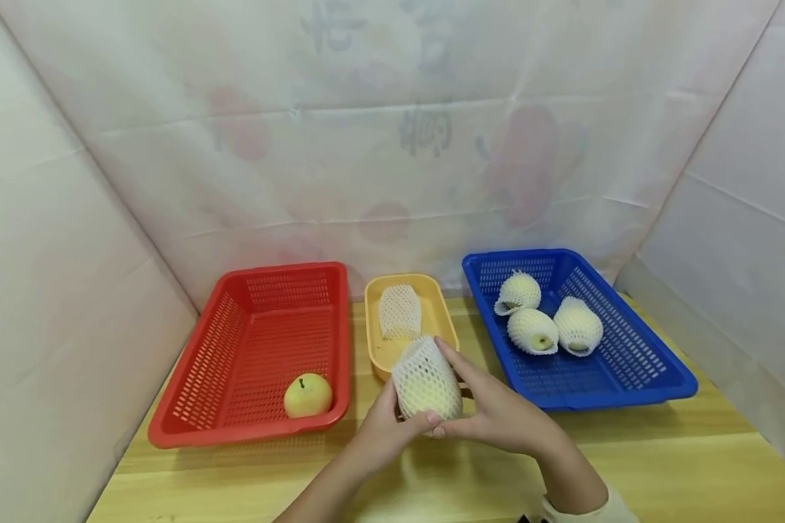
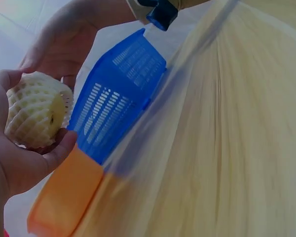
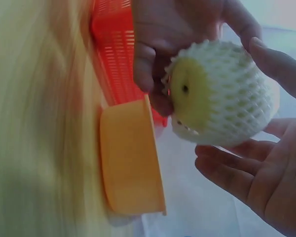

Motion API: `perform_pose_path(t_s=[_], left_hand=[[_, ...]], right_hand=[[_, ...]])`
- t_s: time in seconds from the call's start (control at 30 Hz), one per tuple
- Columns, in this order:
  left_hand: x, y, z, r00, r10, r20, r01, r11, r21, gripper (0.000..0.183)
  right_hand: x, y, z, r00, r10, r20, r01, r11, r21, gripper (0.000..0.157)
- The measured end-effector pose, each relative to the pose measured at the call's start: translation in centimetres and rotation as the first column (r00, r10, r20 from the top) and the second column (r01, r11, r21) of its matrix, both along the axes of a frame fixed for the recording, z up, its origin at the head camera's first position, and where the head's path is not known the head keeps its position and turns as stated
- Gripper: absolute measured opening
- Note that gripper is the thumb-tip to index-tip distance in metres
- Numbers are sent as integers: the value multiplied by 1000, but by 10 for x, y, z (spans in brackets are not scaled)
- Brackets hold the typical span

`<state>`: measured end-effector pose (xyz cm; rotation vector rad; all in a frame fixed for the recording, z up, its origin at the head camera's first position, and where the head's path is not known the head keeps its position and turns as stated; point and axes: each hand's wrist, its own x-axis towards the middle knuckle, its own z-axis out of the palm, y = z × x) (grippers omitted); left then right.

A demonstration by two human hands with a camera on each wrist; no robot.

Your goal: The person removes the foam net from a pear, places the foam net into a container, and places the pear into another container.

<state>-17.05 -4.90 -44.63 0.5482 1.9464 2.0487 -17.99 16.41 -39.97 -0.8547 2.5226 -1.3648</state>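
Note:
Both hands hold a pale yellow pear (image 1: 429,392) in a white foam net (image 1: 420,357), raised above the table's near part. My left hand (image 1: 387,427) grips it from the left with the thumb over the near side. From the right, my right hand (image 1: 506,415) curls round it, fingertips at the net's upper edge. In the right wrist view, one end of the pear (image 3: 190,91) shows bare through the net's opening. A bare yellow pear (image 1: 308,396) lies in the near right corner of the red basket (image 1: 248,439).
Behind the hands stands a small yellow tray (image 1: 374,341) with a loose foam net (image 1: 400,311) in it. The blue basket (image 1: 602,401) at the right contains three netted pears (image 1: 533,332). A printed cloth (image 1: 366,174) hangs behind the wooden table (image 1: 706,450).

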Motion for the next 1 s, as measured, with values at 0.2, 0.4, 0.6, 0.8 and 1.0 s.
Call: perform_pose_path(t_s=[0.2, 0.4, 0.6, 0.8, 1.0], left_hand=[[-1, -13, -7, 1000, -7, -17, 5, 993, -118, 79], [-6, -18, -9, 995, -79, -62, 67, 981, -183, 80], [-6, -20, -13, 986, -122, -117, 81, 949, -305, 78], [-5, -24, -18, 980, -164, -110, 108, 911, -397, 76], [-6, -26, -18, 976, -183, -117, 113, 888, -446, 77]], right_hand=[[-2, 4, -8, 996, 68, 55, -69, 997, 15, 98], [-7, 5, -17, 993, 96, 63, -100, 993, 66, 81], [-14, 6, -29, 984, 151, 92, -158, 984, 82, 67], [-17, 2, -40, 977, 173, 127, -188, 975, 117, 64], [-18, 0, -43, 978, 166, 128, -184, 973, 139, 65]])
